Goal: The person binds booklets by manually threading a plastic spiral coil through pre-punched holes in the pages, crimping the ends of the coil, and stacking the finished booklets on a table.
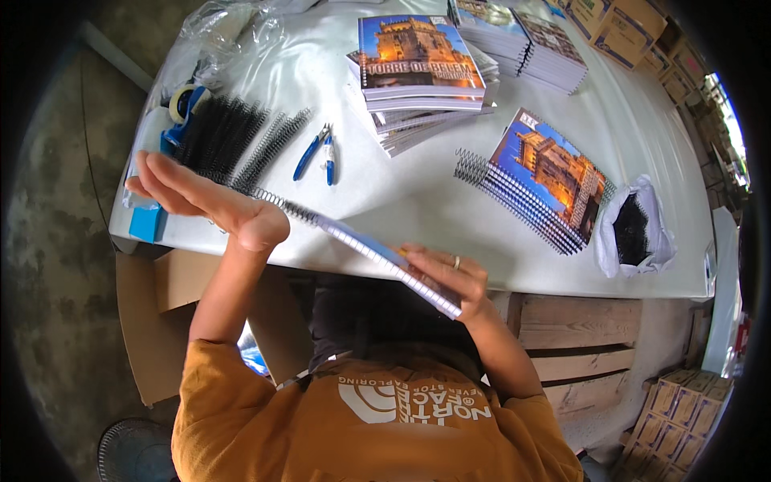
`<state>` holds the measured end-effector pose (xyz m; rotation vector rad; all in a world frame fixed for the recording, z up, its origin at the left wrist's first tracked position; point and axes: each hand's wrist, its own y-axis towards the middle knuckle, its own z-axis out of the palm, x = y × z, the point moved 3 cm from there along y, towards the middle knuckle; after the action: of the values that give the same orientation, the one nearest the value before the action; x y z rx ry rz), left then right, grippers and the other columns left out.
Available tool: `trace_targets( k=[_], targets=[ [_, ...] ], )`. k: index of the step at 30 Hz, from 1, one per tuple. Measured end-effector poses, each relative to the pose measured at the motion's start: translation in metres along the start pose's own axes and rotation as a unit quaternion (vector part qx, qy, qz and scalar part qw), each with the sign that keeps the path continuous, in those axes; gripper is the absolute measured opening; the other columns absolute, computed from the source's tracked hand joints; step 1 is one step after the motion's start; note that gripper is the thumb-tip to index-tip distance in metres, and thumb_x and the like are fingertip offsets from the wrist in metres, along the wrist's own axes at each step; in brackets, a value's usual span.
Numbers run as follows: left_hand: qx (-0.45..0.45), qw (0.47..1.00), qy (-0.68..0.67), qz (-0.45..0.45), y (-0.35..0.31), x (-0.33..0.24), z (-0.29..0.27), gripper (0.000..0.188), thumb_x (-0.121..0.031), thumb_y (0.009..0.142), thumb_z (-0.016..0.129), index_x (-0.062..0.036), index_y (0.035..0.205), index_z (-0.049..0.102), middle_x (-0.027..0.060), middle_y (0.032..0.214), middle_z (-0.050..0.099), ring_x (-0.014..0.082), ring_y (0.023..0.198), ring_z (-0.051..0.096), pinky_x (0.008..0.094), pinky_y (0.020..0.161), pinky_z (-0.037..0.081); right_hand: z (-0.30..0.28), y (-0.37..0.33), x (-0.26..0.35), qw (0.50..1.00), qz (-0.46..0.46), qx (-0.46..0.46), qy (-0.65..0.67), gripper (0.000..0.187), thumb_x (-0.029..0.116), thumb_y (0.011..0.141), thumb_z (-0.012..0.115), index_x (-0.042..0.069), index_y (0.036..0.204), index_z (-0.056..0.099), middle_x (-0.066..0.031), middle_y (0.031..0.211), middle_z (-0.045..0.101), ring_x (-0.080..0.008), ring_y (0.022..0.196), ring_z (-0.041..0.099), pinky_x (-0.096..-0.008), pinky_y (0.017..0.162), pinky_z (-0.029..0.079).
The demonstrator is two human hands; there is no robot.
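In my right hand [454,277] I hold a notebook [393,269], seen edge-on, its holed spine edge facing up and left. A dark spiral coil [293,209] runs along that edge and sticks out past its upper left end. My left hand [209,199] is open beside the coil's free end, fingers stretched out flat and palm turned up. Whether the palm touches the coil is hard to see. Several loose black spiral coils [221,140] lie beyond my left hand. Blue-handled pliers [311,153] and a second blue-handled tool [328,157] rest beside them.
A stack of notebooks [418,56] stands at the table's far middle, with more notebooks [546,52] behind it to the right. Fanned notebooks with coils [550,181] lie at right, next to a white bag of black pieces [634,227]. A tape dispenser [183,108] sits left.
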<state>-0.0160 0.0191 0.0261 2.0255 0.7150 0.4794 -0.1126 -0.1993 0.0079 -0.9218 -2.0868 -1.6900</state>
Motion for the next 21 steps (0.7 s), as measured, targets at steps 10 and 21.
trace_targets(
  k=[10,21],
  targets=[
    [-0.099,0.994,-0.04,0.021,0.006,-0.002,0.008,0.112,-0.082,0.073,0.02,0.0096,0.136,0.017,0.0265,0.144,0.007,0.043,0.133,0.009,0.0564,0.106,0.005,0.008,0.004,0.008,0.999,-0.036,0.008,-0.031,0.032,0.0,0.072,0.068,-0.004,0.102,0.063,-0.0182,0.091,0.066,-0.028,0.083,0.067,-0.032,0.071,0.054],
    [0.063,0.97,-0.206,0.109,-0.039,-0.048,0.019,0.101,-0.076,0.068,0.05,0.0004,0.132,0.036,0.0224,0.146,0.012,0.0425,0.136,0.004,0.0634,0.102,0.016,0.006,0.003,0.002,0.998,0.055,-0.004,-0.026,0.031,0.0,0.075,0.065,-0.002,0.106,0.062,-0.017,0.097,0.065,-0.027,0.086,0.066,-0.0333,0.073,0.053]
  ],
)
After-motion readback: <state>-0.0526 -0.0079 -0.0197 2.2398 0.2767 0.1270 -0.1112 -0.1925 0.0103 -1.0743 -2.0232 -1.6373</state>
